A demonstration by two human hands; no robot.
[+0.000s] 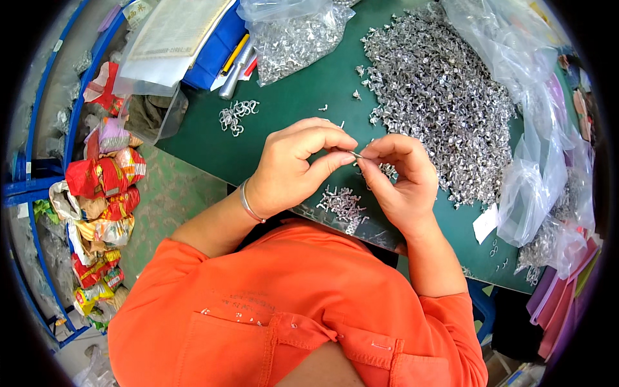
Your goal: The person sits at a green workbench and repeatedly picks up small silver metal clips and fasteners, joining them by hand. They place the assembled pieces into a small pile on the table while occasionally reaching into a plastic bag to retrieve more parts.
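My left hand [300, 155] and my right hand [403, 174] meet over the front edge of the green table. Between their fingertips is a small silver metal part [356, 155], pinched from both sides; its exact shape is too small to make out. Below the hands, at the table edge, lies a little pile of small silver pieces [342, 203]. Some more small metal parts [389, 171] show behind my right fingers. Off to the left sits a loose cluster of hook-shaped metal pieces [237, 117]. A large heap of small metal parts [445, 97] spreads beyond my right hand.
A clear bag of metal parts [296, 39] stands at the back, next to a blue bin [209, 58] and a screwdriver [235, 74]. Clear plastic sheeting [535, 155] covers the right side. Blue shelving [77, 84] and colourful packets [106, 177] are at the left.
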